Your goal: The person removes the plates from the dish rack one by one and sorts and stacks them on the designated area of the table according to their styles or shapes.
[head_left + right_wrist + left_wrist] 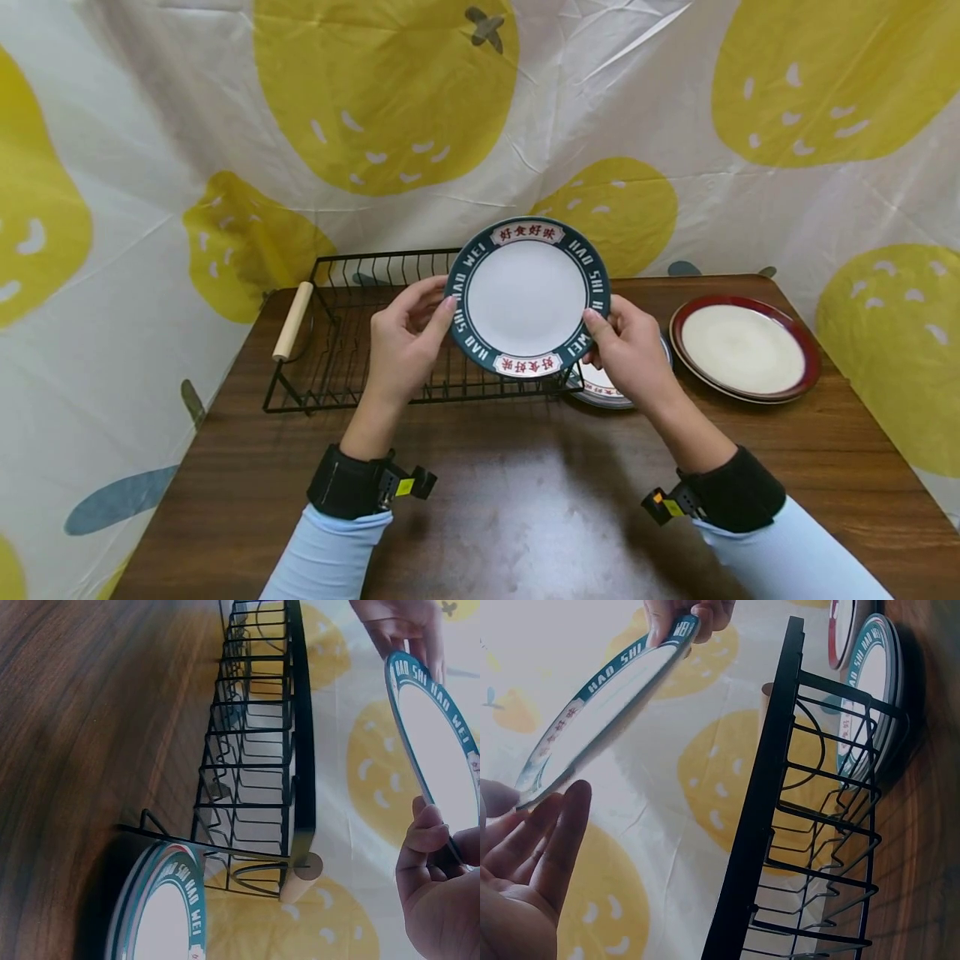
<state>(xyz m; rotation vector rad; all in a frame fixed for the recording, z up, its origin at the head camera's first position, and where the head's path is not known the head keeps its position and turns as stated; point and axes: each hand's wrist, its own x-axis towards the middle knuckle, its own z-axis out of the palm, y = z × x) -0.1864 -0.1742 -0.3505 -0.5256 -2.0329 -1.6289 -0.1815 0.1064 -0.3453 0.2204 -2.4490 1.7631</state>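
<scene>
A white plate [528, 296] with a dark green lettered rim is held up in the air, its face tilted toward the head camera. My left hand [408, 342] pinches its left edge, thumb on the rim and fingers behind. At the opposite edge my right hand [630, 342] grips it the same way, as the right wrist view also shows with the plate [435, 739] between thumb and fingers. Behind and below the plate stands a black wire dish rack [345, 333]. Partly hidden by my right hand, a stack of matching plates [603, 387] lies at the rack's right end.
Cream plates with a dark red rim [746, 346] lie stacked at the back right of the brown wooden table [480, 492]. The rack has a pale wooden handle [292, 321] at its left end. A lemon-patterned cloth [600, 83] hangs behind the table.
</scene>
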